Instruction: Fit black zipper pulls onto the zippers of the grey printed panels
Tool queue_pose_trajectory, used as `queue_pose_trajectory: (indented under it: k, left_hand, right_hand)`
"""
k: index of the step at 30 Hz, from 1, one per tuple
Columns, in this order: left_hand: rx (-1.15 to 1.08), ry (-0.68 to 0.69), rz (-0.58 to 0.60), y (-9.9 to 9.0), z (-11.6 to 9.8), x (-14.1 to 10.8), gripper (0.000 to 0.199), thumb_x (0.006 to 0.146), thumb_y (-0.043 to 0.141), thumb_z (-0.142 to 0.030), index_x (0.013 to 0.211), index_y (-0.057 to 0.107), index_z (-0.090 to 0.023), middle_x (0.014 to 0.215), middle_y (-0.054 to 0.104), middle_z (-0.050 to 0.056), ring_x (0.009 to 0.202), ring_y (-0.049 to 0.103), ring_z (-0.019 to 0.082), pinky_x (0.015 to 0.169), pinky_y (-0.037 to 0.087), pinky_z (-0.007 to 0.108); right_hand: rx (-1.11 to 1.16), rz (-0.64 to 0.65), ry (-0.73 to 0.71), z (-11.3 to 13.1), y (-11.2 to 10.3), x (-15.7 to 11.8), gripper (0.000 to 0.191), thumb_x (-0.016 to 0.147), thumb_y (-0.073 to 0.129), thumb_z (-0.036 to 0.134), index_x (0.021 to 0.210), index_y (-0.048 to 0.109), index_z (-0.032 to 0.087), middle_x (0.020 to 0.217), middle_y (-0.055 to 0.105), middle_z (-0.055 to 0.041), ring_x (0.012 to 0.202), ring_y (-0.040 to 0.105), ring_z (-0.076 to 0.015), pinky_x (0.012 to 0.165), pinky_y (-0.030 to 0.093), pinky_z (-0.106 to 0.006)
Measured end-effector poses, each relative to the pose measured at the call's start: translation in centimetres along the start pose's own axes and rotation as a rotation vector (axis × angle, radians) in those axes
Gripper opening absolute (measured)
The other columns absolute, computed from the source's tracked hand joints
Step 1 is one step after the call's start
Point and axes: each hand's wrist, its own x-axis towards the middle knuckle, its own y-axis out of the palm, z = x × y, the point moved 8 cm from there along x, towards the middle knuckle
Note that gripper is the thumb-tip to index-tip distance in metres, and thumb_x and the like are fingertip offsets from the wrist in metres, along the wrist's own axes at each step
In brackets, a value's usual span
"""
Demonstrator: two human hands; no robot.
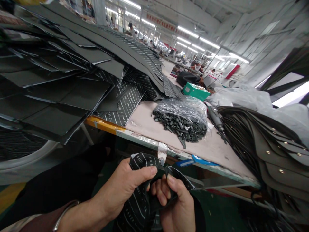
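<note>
Both hands hold one piece of dark lining fabric [137,206] printed with white lines and lettering, in front of the table edge. My left hand [127,180] pinches its upper left part between thumb and fingers. On the other side, my right hand [177,199] grips a folded edge, its fingers curled inward and thumb on top. The fabric hangs down between the hands, and its lower part runs out of view. Just beyond, on the table, lies a clear plastic bag [185,106] with many small black pieces [178,125] spilling from its mouth.
Stacked dark panels with printed lining [60,87] overhang the table's left side. A green box [196,91] stands behind the bag. To the right lie a grey tool [216,119] and a fanned pile of dark straps with metal studs [270,145]. White tape [162,151] wraps the table edge.
</note>
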Motion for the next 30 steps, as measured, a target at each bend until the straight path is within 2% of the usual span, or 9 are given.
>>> queue_pose_trajectory:
  k: [4, 9, 13, 19, 24, 27, 30]
  left_hand:
    - [-0.003, 0.003, 0.006, 0.20, -0.36, 0.13, 0.031, 0.076, 0.070, -0.039, 0.059, 0.060, -0.016, 0.059, 0.064, 0.004, 0.057, 0.055, 0.016, 0.057, 0.042, 0.027]
    - [-0.029, -0.009, 0.019, 0.22, -0.41, 0.33, 0.025, 0.076, 0.070, -0.037, 0.066, 0.063, -0.015, 0.061, 0.064, 0.004, 0.058, 0.056, 0.017, 0.058, 0.041, 0.028]
    - [0.001, -0.009, 0.062, 0.60, -0.55, 0.45, 0.028, 0.076, 0.068, -0.038, 0.060, 0.062, -0.015, 0.058, 0.066, 0.005, 0.055, 0.056, 0.017, 0.056, 0.040, 0.027]
    - [-0.010, 0.001, 0.099, 0.84, -0.41, 0.70, 0.032, 0.079, 0.067, -0.036, 0.055, 0.058, -0.017, 0.059, 0.066, 0.006, 0.057, 0.060, 0.020, 0.059, 0.041, 0.030]
    - [0.008, 0.014, 0.073, 0.64, -0.41, 0.78, 0.035, 0.080, 0.066, -0.038, 0.053, 0.055, -0.018, 0.055, 0.066, 0.006, 0.054, 0.060, 0.019, 0.057, 0.040, 0.028]
    - [0.006, 0.012, 0.057, 0.56, -0.42, 0.78, 0.034, 0.078, 0.068, -0.038, 0.053, 0.055, -0.018, 0.053, 0.065, 0.004, 0.052, 0.057, 0.017, 0.055, 0.039, 0.027]
    - [-0.002, 0.004, 0.066, 0.68, -0.41, 0.79, 0.035, 0.078, 0.067, -0.037, 0.053, 0.054, -0.018, 0.056, 0.066, 0.006, 0.053, 0.059, 0.019, 0.057, 0.041, 0.029]
  right_hand:
    - [0.002, -0.009, 0.010, -0.14, -0.04, 0.29, 0.039, 0.073, 0.075, 0.041, 0.045, 0.056, 0.022, 0.041, 0.049, 0.0023, 0.048, 0.049, -0.0166, 0.059, 0.044, -0.032]
    - [0.035, 0.065, 0.034, -0.68, -0.20, 0.66, 0.038, 0.081, 0.070, 0.038, 0.049, 0.060, 0.020, 0.045, 0.055, 0.0016, 0.051, 0.049, -0.0150, 0.067, 0.048, -0.033]
    - [0.053, 0.052, 0.032, -0.62, 0.12, 0.72, 0.038, 0.080, 0.072, 0.037, 0.049, 0.061, 0.019, 0.044, 0.055, 0.0024, 0.048, 0.045, -0.0126, 0.064, 0.048, -0.031]
    - [0.069, -0.056, 0.046, -0.48, 0.39, 0.59, 0.039, 0.070, 0.077, 0.040, 0.044, 0.056, 0.020, 0.040, 0.046, 0.0041, 0.045, 0.046, -0.0132, 0.056, 0.045, -0.029]
    - [0.087, -0.011, 0.024, -0.35, 0.25, 0.64, 0.038, 0.076, 0.077, 0.037, 0.049, 0.057, 0.019, 0.045, 0.049, 0.0044, 0.046, 0.043, -0.0112, 0.054, 0.042, -0.028]
    - [0.093, 0.036, 0.040, -0.58, 0.25, 0.68, 0.037, 0.080, 0.073, 0.036, 0.050, 0.058, 0.019, 0.046, 0.050, 0.0035, 0.049, 0.046, -0.0122, 0.058, 0.044, -0.029]
    - [0.100, 0.008, 0.071, -0.80, 0.26, 0.73, 0.037, 0.076, 0.075, 0.037, 0.049, 0.057, 0.019, 0.045, 0.048, 0.0043, 0.047, 0.043, -0.0114, 0.058, 0.045, -0.029]
